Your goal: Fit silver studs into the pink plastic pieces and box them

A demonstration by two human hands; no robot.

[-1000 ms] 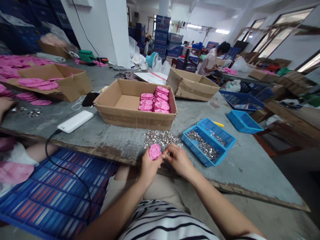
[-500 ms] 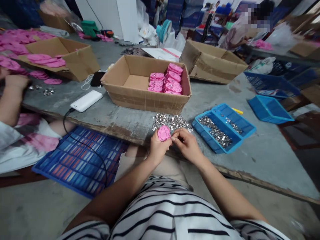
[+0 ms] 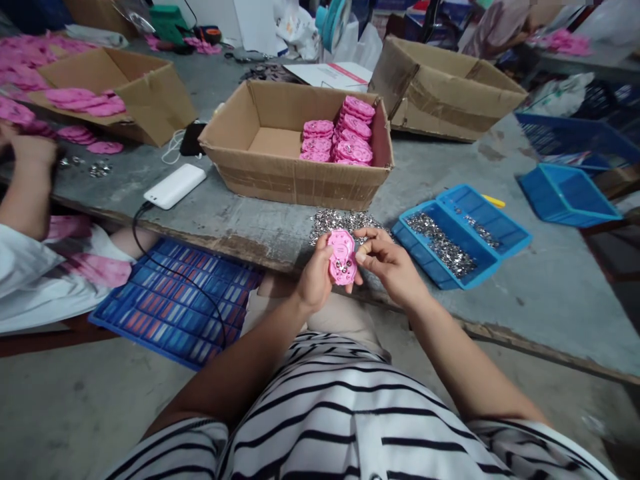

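Workshop room, concrete floor, grey worn-topped table (image 3: 280,230) with a chipped wooden edge; landmark is the open brown cardboard box (image 3: 295,180) near its front edge. Left hand (image 3: 316,277): partly closed, thumb on the face of a pink flat plastic piece with scalloped edges (image 3: 342,248), fingers behind it. Piece is held upright-ish in front of the box, toward its right end, with small shiny metal bits (image 3: 343,265) on its lower half. Right hand (image 3: 387,263): half curled, thumb and index finger brought together at the piece's right edge; can't tell if a metal bit is pinched between them. Just beyond the hands, between them and the box: loose pile of small silver metal parts (image 3: 325,223). Right of the box: blue two-compartment plastic tray (image 3: 457,283), silver parts in both compartments, more in the nearer one; yellow stick-like item (image 3: 494,201) behind it. Inside the box, right side: stacked pink pieces (image 3: 354,137). Left of the box: white power bank (image 3: 175,187) with black cable, then another person's forearm (image 3: 25,193). Behind the box, to its right: second brown carton (image 3: 450,100). Below the table, left: blue plastic crate (image 3: 175,300).
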